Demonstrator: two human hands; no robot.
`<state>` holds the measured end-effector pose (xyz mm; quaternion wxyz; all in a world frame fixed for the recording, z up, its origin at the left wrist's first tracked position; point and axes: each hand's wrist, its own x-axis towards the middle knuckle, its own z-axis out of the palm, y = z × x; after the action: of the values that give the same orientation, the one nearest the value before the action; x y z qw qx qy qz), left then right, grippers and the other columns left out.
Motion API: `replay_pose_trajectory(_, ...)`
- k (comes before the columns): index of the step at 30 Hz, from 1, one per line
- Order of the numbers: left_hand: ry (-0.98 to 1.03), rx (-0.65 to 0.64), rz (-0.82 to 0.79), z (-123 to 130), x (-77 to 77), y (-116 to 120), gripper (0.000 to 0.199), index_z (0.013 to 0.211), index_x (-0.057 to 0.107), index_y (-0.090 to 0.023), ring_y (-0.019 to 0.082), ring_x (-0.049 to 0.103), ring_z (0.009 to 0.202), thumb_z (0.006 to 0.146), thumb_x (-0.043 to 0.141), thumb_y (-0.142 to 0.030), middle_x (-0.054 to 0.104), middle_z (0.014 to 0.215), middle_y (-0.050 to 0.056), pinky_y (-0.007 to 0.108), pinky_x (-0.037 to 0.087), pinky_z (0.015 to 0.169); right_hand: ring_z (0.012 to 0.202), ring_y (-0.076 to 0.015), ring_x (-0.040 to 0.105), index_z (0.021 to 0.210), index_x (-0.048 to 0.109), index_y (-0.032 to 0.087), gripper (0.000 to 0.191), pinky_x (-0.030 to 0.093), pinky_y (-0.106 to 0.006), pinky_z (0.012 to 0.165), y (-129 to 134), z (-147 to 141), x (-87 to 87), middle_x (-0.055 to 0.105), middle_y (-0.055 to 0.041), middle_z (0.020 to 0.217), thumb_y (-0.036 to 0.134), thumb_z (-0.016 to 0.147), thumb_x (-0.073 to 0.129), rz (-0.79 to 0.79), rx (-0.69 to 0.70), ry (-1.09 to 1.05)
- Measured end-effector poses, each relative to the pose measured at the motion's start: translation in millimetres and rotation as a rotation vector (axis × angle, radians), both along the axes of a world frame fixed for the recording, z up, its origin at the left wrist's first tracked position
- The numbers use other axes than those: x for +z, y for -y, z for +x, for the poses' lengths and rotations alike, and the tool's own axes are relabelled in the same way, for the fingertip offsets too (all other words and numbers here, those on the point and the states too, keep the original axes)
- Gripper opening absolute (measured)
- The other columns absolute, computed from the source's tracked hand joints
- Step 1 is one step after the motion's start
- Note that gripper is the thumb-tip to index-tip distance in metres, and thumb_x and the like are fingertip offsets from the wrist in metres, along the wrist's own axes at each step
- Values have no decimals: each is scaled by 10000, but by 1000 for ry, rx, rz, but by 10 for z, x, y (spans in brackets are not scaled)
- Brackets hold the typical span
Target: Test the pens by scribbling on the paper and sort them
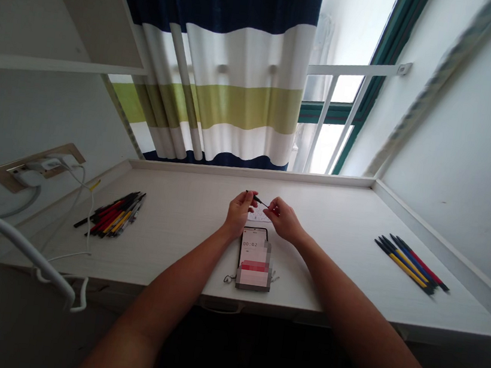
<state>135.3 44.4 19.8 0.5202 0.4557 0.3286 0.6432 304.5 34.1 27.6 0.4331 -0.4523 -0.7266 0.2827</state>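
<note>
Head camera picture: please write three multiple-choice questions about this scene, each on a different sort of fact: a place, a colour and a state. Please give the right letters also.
1. Where is the phone?
A. On the shelf
B. On the desk
C. On the floor

2. Which colours does the curtain show?
A. Red and black
B. Orange and grey
C. Dark blue, white and yellow-green

3. What is happening with the dark pen?
A. The left hand and the right hand both hold it
B. It lies alone on the desk
C. It stands in a cup

1: B, it lies flat on the desk below the hands.
2: C, these stripes run across the curtain.
3: A, fingers of both hands are on it.
</note>
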Motion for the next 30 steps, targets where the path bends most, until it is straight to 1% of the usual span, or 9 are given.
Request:
replay_pose_trajectory(4,-10,41,-16,-109,22,-74,279,975,742,-174,118,625,731,911,715,-444,678,757,15,246,437,673,732,-204,568,1119,602,265,236,422,-339,657,-23,95,15,661,-34,885,450,975,581,44,-45,120)
replay_pose_trajectory(5,-33,38,-21,-135,23,-94,267,968,737,-170,125,644,745,900,724,-427,694,772,22,252,440,681,746,-211,579,1128,619,268,233,422,-344,667,-36,116,18,675,-43,900,446,996,548,60,-47,144)
replay_pose_trajectory(9,-179,32,-13,-223,12,-153,223,934,691,-162,181,716,821,838,762,-350,743,813,53,285,464,733,843,-225,606,984,665,252,212,419,-340,700,-106,192,15,711,-73,989,385,1025,506,132,-88,253)
replay_pose_trajectory(11,-292,7,11,-269,-1,-170,206,933,667,-165,210,733,870,834,750,-325,756,826,65,317,487,796,856,-220,608,984,666,251,214,420,-326,694,-141,243,10,709,-71,1018,376,1031,498,119,-117,315)
replay_pose_trajectory(16,-746,45,116,-447,-50,-215,125,898,656,-198,223,710,1017,820,732,-261,766,992,58,371,500,968,872,-202,617,1018,672,253,211,430,-299,700,-235,427,-39,679,-58,1078,342,1045,483,59,-150,472)
replay_pose_trajectory(19,-1001,49,119,-547,-71,-232,92,912,681,-228,224,688,1075,838,720,-266,766,1055,36,387,477,1040,870,-198,624,1040,692,243,208,449,-297,726,-291,509,-103,661,-69,1072,317,1040,497,13,-141,537)
replay_pose_trajectory(22,-1195,68,118,-594,-71,-241,94,958,715,-259,244,672,1114,868,695,-276,766,1080,22,427,439,1096,954,-224,623,1055,722,234,213,459,-322,805,-325,526,-149,660,-90,1081,286,1028,516,27,-156,603)
replay_pose_trajectory(27,-1345,110,121,-592,-88,-269,144,1010,740,-257,286,615,1216,880,679,-267,750,1168,53,457,418,1124,1064,-267,587,1020,773,246,189,433,-408,953,-343,508,-174,675,-101,1081,296,992,593,40,-171,663)
replay_pose_trajectory(30,-1357,114,195,-533,-122,-272,207,1089,747,-266,288,560,1286,900,669,-297,730,1248,55,464,398,1148,1106,-285,567,1002,798,261,188,423,-441,989,-349,498,-185,675,-107,1129,313,982,618,48,-173,642)
